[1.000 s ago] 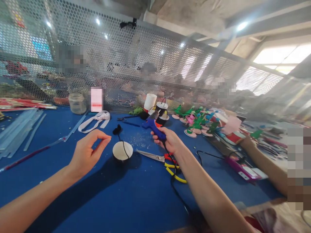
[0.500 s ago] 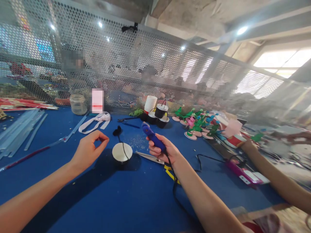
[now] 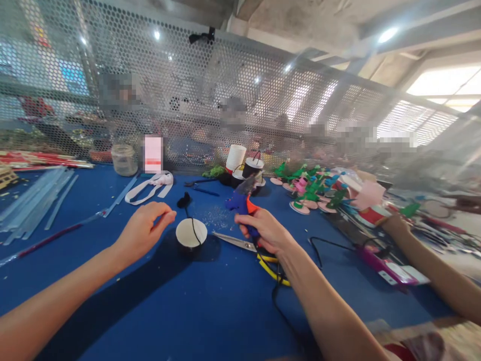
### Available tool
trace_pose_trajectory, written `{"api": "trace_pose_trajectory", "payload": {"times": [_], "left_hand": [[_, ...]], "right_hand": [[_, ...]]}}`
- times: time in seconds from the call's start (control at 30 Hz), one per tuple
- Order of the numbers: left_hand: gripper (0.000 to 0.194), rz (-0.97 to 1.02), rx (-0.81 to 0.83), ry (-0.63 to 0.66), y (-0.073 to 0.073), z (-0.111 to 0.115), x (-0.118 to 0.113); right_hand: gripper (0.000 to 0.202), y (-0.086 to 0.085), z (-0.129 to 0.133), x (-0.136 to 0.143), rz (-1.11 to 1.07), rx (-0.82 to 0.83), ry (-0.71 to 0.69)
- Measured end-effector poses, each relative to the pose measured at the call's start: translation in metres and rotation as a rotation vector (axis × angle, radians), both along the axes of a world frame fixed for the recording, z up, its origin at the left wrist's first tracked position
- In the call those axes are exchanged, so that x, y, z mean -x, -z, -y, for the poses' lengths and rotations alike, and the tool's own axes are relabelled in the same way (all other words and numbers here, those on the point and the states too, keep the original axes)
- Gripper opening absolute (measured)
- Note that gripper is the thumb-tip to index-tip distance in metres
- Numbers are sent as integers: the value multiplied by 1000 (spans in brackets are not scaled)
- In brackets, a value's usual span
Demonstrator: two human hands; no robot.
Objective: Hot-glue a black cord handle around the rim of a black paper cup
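Left forearm: the bare left forearm point(image 3: 80, 278) enters from 8 o'clock and slants up toward 2 o'clock.
Left wrist: the left wrist point(image 3: 114, 252) lies nearly in line with that forearm.
Left hand: the left hand point(image 3: 143, 233) is raised at 8 o'clock from the view's centre, fingers curled, thumb and forefinger drawn together in a pinch toward 2 o'clock.
Right forearm: the bare right forearm point(image 3: 319, 296) rises from between 4 and 5 o'clock, aimed toward 10 to 11 o'clock.
Right hand: the right hand point(image 3: 268, 231) sits at 5 o'clock, wrapped in a firm grip, its thumb point(image 3: 246, 219) pointing toward 9 o'clock.
Spacing: the hands are well apart.
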State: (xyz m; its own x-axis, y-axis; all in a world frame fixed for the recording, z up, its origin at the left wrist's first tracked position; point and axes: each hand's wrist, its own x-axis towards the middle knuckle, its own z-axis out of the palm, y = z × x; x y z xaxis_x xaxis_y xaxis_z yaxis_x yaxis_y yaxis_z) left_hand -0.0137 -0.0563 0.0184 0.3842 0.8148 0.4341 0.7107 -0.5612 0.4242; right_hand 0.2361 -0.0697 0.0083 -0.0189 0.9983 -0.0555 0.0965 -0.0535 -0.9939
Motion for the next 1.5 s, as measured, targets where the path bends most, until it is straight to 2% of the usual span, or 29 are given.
{"api": "trace_pose_trajectory", "payload": {"times": [0.07,0.13,0.2,0.27,0.37,0.5,0.6,0.73,0.83,0.93,1.13,1.3,1.5], "left_hand": [[30,-77,-88,73,-2,4,-1],[22,-122,-130,164,-1,8,-2],[19,-179,-115,269,1,13,-5],[23,-248,-100,334,4,16,-8],[20,-302,-116,328,12,19,-14],[12,-306,-61,311,18,17,-18],[14,-187,105,246,20,15,-17],[24,33,407,171,20,14,-16],[28,118,537,165,19,16,-17],[28,189,603,170,19,16,-18],[24,297,650,110,21,14,-21],[24,275,618,99,20,14,-21],[22,245,556,128,21,15,-20]], "right_hand": [[13,0,0,-3,134,-48,91],[6,0,-1,-6,226,-146,218],[19,0,-1,-9,256,-244,326],[35,-1,-2,-10,171,-292,378],[47,-7,-2,-8,-68,-293,411],[27,-16,3,-7,-179,-138,303],[16,-18,11,-5,-190,-51,179],[17,-14,27,2,-65,-75,8],[21,-8,40,12,84,-120,-66],[23,-4,51,21,214,-111,-64],[24,2,61,34,363,13,40],[26,6,63,37,381,-9,89],[19,15,63,39,395,-85,70]]}}
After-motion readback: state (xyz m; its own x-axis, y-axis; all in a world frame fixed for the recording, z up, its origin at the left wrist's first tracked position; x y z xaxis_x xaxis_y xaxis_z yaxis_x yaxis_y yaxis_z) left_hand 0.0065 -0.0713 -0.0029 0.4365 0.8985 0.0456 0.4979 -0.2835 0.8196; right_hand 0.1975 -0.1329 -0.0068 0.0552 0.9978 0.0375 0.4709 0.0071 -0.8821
